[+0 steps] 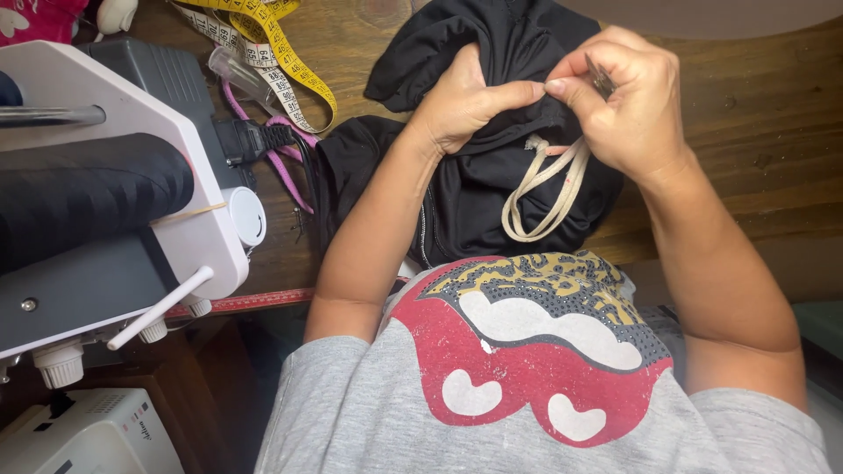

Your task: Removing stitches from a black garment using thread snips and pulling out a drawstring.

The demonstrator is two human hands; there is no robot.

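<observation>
Seated at a wooden table, you work on a black garment bunched up just beyond your chest, both hands meeting at its upper fold: your left hand is closed on a pinch of the black cloth, thumb pressed along the fold, while your right hand has its fingers narrowed around a small dark metal tool, most likely a seam ripper or small snips, with its tip at the same fold. A cream drawstring, knotted near the top, hangs in a loop across the cloth just below your hands. How far the work on the fold has gone cannot be told, since the spot is hidden between your fingers; judging by the grip, it looks in hand rather than finished. A yellow measuring tape lies well to the left, near a white sewing machine and its black power plug
</observation>
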